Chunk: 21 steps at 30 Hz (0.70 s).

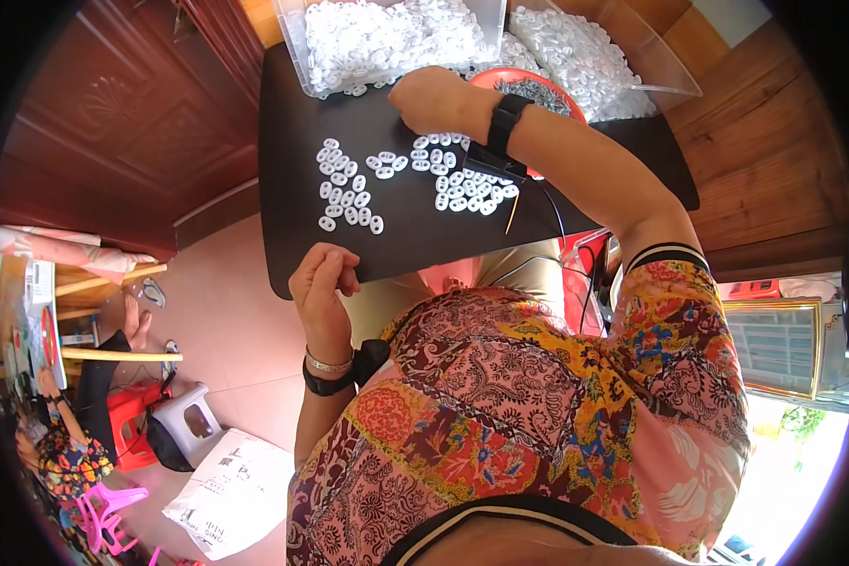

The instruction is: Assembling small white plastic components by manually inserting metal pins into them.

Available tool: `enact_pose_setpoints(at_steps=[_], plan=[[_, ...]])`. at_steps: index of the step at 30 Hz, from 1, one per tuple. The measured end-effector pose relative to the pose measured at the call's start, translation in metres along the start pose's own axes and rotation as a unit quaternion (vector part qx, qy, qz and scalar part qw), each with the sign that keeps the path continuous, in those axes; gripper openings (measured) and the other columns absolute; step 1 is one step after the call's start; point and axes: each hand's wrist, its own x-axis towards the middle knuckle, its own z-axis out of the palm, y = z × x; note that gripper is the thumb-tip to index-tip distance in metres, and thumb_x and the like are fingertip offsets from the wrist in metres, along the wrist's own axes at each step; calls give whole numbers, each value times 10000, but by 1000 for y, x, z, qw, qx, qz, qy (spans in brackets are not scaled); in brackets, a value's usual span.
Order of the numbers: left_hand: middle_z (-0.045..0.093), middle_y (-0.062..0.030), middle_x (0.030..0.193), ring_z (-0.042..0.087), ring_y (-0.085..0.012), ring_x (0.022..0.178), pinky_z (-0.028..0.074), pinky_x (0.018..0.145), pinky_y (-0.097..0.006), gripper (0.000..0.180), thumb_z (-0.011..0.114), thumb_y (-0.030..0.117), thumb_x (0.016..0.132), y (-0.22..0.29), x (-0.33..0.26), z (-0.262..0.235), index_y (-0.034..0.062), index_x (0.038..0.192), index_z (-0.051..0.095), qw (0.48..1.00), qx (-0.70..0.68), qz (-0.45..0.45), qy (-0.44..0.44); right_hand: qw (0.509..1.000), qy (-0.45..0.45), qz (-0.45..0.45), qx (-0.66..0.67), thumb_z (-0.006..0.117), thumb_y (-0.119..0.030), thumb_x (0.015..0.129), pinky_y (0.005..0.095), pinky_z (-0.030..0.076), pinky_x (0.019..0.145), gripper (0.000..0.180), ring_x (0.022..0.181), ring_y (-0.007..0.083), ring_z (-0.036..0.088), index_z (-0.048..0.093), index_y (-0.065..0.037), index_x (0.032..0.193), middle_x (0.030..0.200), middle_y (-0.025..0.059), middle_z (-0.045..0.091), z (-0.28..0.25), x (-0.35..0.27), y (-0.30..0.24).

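White oval plastic pieces with holes point(350, 199) lie spread in loose groups on a dark table point(297, 245). My right hand point(434, 102) reaches across to the far side, curled, just in front of a clear bin point(299, 52) heaped with the same white pieces. Its fingertips are hidden, so what it holds does not show. Close to the table's near left edge, my left hand point(323, 278) is closed with fingers bent inward; anything inside is too small to make out. Partly behind my right wrist stands a red bowl point(575, 106) of small grey metal parts.
A second clear bin point(665, 80) with a bag of white pieces stands at the far right. A thin yellow stick point(511, 212) and a black cable point(558, 212) are near my right forearm. Left on the floor are a red stool point(132, 420), a grey stool point(189, 415) and another person.
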Motion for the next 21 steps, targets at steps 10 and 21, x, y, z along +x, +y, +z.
enact_pose_setpoints(at_steps=[10,21], plan=[[472,8,610,433,-63,542,333,507,-204,167,487,114,898,9,7,6,12,831,600,999,1,9,-30,933,13,-8,361,563,-157,844,338,486,661,172,694,207,622,633,-4,883,722,103,634,-40,-31,-9],[457,10,631,418,-54,568,330,517,-216,154,480,170,949,30,28,61,29,892,507,987,68,69,-126,871,0,-67,487,584,-172,856,314,465,608,169,656,186,599,608,-4,859,716,94,622,-72,-88,-40]])
